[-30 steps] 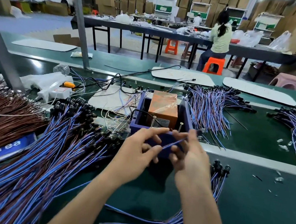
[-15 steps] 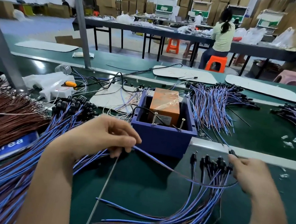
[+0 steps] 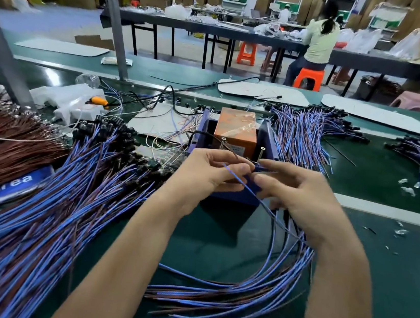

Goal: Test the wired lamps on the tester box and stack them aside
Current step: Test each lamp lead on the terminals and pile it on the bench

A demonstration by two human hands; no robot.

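Near the middle of the green tabletop [image 3: 373, 287], just in front of the tester box [image 3: 267, 139], we had both hands together over the box's near wall. Our left hand [image 3: 201, 173] pinched a blue wire [image 3: 235, 179] between thumb and forefinger, the other fingers curled underneath. Our right hand [image 3: 302, 197] met it fingertip to fingertip, thumb and forefinger pressed onto the same wire, though we could not tell which end sat in that pinch. From the grip the wire ran down and to the right, passing under our right wrist toward the small stack of wires [image 3: 252, 292] that fanned out toward the near edge. Just beyond our fingertips two metal pins [image 3: 222, 143] stood upright inside the box, in front of an orange block [image 3: 236, 130]. A big heap of blue wires [image 3: 65, 193] with black lamp heads covered the left side of the tabletop, and another bundle [image 3: 302, 136] lay to the right of the box, toward the far edge.
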